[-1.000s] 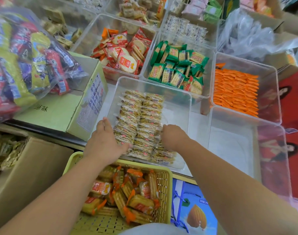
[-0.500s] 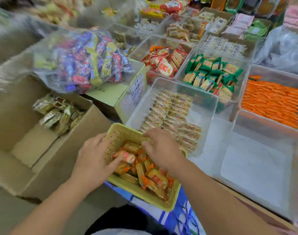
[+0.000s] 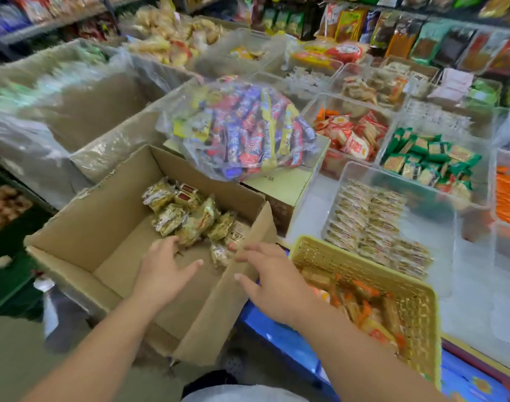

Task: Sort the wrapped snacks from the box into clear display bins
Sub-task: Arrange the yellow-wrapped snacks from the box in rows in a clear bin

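An open cardboard box (image 3: pixel 97 230) sits at lower left with a heap of gold-wrapped snacks (image 3: pixel 187 213) in its far corner. My left hand (image 3: pixel 164 271) is inside the box, fingers spread, its fingertips touching the nearest packets. My right hand (image 3: pixel 271 282) hovers over the box's right flap with straight fingers and holds nothing. To the right, a clear display bin (image 3: pixel 433 198) holds neat rows of the same gold-wrapped snacks (image 3: pixel 375 221).
A yellow basket (image 3: pixel 364 256) with orange-wrapped snacks lies by my right forearm. A clear bag of mixed candy (image 3: pixel 242 132) rests on a green carton behind the box. Further bins hold red (image 3: pixel 349 134), green (image 3: pixel 427 158) and orange (image 3: pixel 509 198) packets. Shelves of goods line the back.
My view has swung left from the bin to the cardboard box. Both hands left the bin and basket and moved into and over the box.
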Motion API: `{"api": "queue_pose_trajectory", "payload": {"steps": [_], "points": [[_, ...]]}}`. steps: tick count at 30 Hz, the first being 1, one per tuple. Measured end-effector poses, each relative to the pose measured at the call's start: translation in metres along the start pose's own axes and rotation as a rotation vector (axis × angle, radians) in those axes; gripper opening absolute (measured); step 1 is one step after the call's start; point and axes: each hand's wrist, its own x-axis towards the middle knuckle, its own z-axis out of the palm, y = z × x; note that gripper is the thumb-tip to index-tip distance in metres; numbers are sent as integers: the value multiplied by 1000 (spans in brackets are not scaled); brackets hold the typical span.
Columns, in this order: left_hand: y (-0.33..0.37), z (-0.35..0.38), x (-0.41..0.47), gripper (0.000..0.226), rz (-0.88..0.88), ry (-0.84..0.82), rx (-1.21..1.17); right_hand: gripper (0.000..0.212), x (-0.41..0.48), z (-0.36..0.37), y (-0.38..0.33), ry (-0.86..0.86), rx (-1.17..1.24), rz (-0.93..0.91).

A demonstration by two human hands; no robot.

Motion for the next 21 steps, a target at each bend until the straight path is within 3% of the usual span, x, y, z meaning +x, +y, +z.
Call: {"api": "queue_pose_trajectory", "payload": {"steps": [7,13,21], "points": [[-40,-6,95,102,67,-88,202,53,51,38,-27,-224,-338,49],[-46,23,150,114,75,-188,379,52,62,46,-23,-293,-347,76],[-54,60,180,118,59,-232,302,50,64,49,-19,-288,-311,111]]}}
